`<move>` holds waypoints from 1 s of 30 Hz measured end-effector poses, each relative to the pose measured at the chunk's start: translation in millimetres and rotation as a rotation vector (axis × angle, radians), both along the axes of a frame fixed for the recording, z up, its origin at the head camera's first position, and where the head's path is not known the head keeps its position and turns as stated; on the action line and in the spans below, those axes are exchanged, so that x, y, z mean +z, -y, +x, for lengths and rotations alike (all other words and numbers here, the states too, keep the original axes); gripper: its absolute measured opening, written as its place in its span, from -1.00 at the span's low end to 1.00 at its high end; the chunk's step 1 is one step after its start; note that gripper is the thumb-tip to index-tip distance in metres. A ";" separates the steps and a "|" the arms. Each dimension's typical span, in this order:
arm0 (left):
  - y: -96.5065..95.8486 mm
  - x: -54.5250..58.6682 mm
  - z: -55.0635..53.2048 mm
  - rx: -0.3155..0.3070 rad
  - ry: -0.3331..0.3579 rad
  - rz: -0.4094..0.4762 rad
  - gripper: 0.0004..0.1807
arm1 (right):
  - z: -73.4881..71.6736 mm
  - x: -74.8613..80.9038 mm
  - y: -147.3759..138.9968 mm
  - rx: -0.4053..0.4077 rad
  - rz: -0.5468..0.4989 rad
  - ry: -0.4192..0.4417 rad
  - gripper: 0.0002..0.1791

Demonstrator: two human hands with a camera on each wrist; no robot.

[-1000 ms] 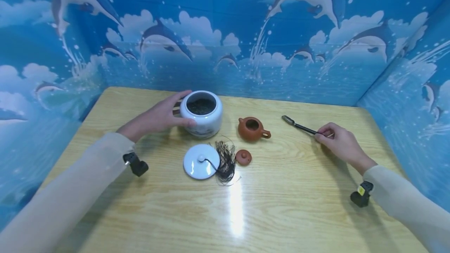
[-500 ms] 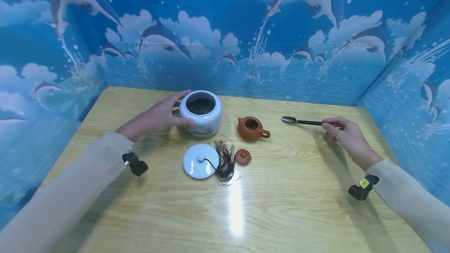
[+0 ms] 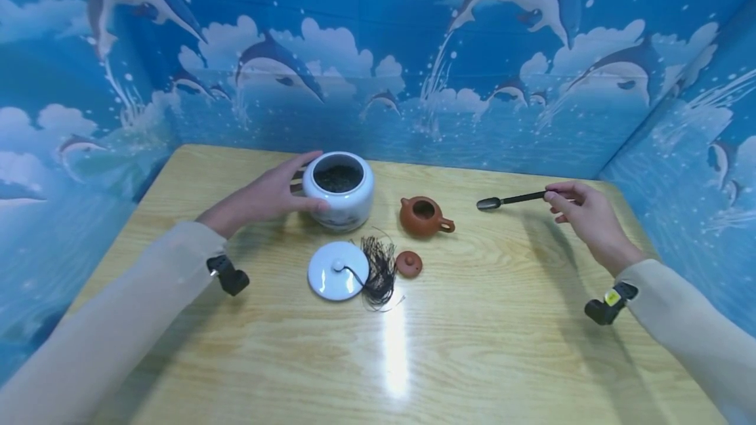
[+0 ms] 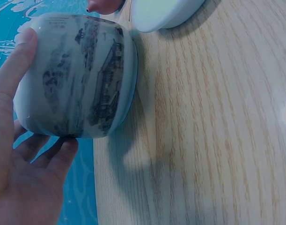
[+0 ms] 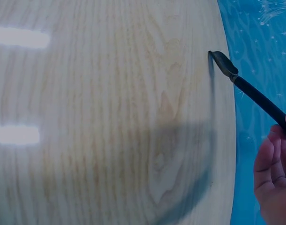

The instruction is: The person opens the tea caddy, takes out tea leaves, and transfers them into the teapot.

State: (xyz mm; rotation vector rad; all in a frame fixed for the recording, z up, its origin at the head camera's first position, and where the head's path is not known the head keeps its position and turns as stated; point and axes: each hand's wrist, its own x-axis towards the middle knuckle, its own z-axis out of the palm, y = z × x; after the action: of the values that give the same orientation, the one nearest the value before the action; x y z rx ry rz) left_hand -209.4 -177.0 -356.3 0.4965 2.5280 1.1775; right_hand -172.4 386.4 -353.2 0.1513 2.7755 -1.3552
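My left hand (image 3: 268,192) holds the side of a white porcelain jar (image 3: 348,210), thumb at the front and fingers behind. Dark tea leaves (image 3: 338,178) lie inside the jar's open mouth. In the left wrist view the jar's wall (image 4: 82,79) shows a dark painted scene. At the right, my right hand (image 3: 590,222) pinches the end of a tea scoop's black handle (image 3: 524,198). The scoop's bowl (image 3: 489,203) points left, its tip close to the table in the right wrist view. Between the hands sits a lidless brown clay teapot (image 3: 422,218), handle toward the right.
The jar's white lid (image 3: 327,279) lies in front of it, with a dark tassel (image 3: 380,274) spread beside it. Next to the tassel is the small clay teapot lid (image 3: 409,264). A blue dolphin-print curtain (image 3: 378,117) borders the wooden table (image 3: 283,359) at back and sides.
The right hand has lifted the tea scoop's handle end and moved slightly back and right; the scoop has swung from slanting toward me to slanting away. The left hand and jar have stayed put.
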 end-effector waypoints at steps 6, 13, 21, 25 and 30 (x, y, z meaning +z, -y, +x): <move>-0.2 1.4 0.5 0.002 0.008 0.012 0.33 | -4.4 17.6 6.6 -0.025 0.008 -0.014 -0.51; 0.2 1.0 0.5 0.012 0.010 -0.006 0.34 | -14.3 43.1 31.1 -0.036 -0.085 -0.070 -0.47; 0.3 -1.1 0.9 0.025 0.019 -0.013 0.35 | -22.7 64.0 73.3 0.059 -0.212 -0.181 -0.54; 0.0 -0.5 1.6 0.027 0.024 -0.016 0.36 | -25.5 70.4 97.1 0.107 -0.282 -0.213 -0.54; 0.4 0.4 1.9 0.020 0.017 -0.016 0.34 | -27.7 77.8 127.3 0.164 -0.310 -0.224 -0.55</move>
State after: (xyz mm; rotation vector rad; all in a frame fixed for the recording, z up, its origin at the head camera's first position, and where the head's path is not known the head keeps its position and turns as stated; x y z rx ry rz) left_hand -207.4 -177.4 -355.9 0.4565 2.5320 1.1633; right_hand -200.1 259.1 -275.4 -0.2493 2.6222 -1.8290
